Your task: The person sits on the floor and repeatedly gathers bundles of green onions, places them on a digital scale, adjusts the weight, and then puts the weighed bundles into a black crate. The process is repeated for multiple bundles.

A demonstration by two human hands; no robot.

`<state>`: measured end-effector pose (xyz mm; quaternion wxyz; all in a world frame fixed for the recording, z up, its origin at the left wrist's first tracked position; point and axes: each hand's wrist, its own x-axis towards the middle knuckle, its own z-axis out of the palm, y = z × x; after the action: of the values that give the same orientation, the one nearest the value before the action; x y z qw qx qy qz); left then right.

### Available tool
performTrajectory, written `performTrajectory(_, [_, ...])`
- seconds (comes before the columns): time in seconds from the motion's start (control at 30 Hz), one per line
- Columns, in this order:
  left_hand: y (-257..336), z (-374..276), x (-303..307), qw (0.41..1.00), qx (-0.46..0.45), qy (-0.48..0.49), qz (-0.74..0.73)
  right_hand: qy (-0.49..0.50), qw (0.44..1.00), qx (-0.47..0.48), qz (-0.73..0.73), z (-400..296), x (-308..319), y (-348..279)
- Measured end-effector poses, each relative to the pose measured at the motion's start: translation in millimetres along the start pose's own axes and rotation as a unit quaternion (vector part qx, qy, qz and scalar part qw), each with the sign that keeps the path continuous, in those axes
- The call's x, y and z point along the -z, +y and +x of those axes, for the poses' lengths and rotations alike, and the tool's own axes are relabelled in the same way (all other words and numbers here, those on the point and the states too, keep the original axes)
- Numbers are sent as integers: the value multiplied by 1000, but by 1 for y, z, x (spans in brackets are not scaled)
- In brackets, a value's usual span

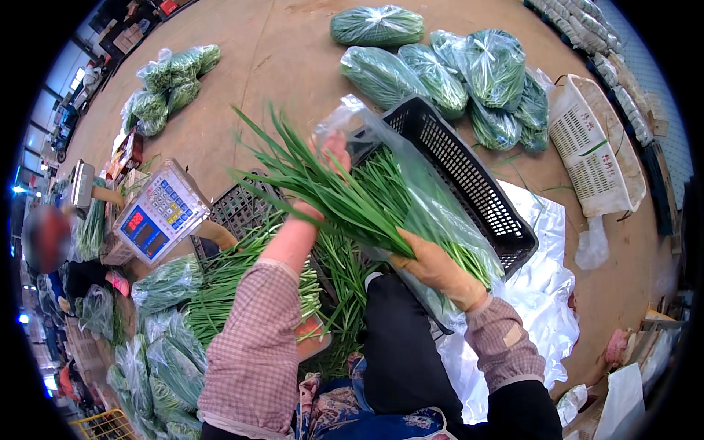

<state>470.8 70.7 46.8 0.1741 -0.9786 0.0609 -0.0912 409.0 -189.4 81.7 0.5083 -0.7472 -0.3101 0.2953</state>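
Note:
My right hand (440, 269), in a tan rubber glove, grips a bunch of long flat green leaves, likely garlic chives (341, 203), near the stem ends. The leaf tips fan out to the upper left. My bare left hand (334, 154) is behind those leaves, beside the crumpled edge of a clear plastic bag (352, 113); leaves and blur partly hide its fingers. Below the bunch, the bag lies inside a black slatted plastic crate (467, 170), with more chives (385, 181) in it. Loose chives (236, 297) are heaped to the left of my knees.
A digital weighing scale (162, 212) with a lit display stands at left. Bagged greens (165, 363) are piled at lower left, with more bags (489, 71) on the floor ahead. White plastic sheeting (539, 264) and a white crate (591, 143) are at right. A blurred person (49, 239) is at far left.

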Motion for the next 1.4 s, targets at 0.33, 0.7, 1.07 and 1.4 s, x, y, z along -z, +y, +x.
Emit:
performTrajectory(0.33, [-27,-4,32,990,43,127,48,220,862,-276,-363,-26,74,184])
performTrajectory(0.7, [-32,-155,101,948,137,156,-240,228,897,18,-378,-41,53,154])
performTrajectory(1.07, [76,-449,124,680,431,-26,-592,-175,943,189,-209,27,-154,-63])
performTrajectory(1.4, [137,-466,81,743,318,-156,-568,49,857,30,-512,58,-171,40])
